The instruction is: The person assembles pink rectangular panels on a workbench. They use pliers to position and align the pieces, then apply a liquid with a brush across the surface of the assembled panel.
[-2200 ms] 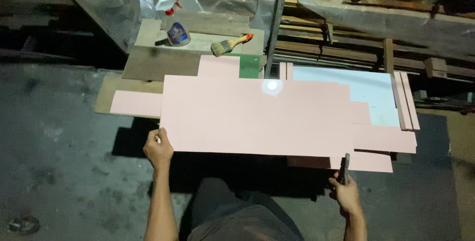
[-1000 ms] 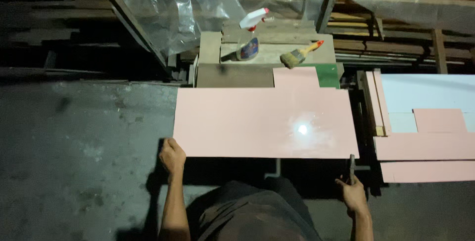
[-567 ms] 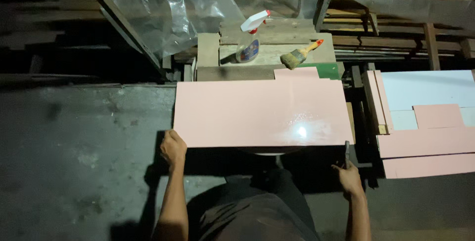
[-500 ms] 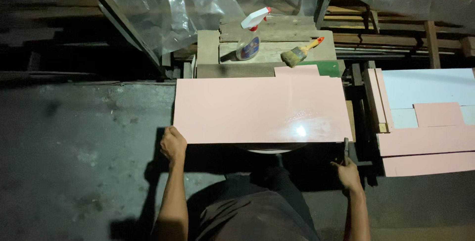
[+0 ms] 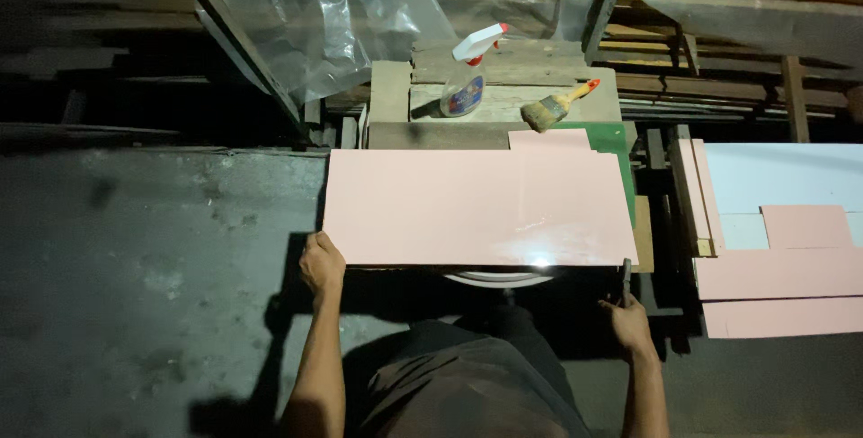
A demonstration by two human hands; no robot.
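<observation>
Pink board (image 5: 476,207), a long flat rectangle, lying level in the middle of the scene over a dark stand, long edge running left to right, with a bright glare spot near its near right edge. Left hand (image 5: 321,263) clasped over the near left corner of the board, fingers curled round the edge and holding it. Right hand (image 5: 628,322) just off the near right corner, closed around a thin dark tool (image 5: 626,277) that points up beside the board's edge; whether the hand itself touches the board cannot be told. Rim of a pale round thing (image 5: 500,278) peeking out beneath the near edge, between the two hands.

Beyond the far edge, a wooden block (image 5: 503,92) carrying a spray bottle (image 5: 469,78) with a white and red head, upright, and a paintbrush (image 5: 557,107) with a red and yellow handle lying tilted just right of it. A smaller pink piece (image 5: 548,138) and a green sheet (image 5: 617,146) showing at the far right corner of the board. Crumpled clear plastic sheeting (image 5: 315,15) farther back on the left. Well apart to the right, a stack of pink and white panels (image 5: 782,258) lying flat. Grey concrete floor (image 5: 144,258) spreading out to the left.
</observation>
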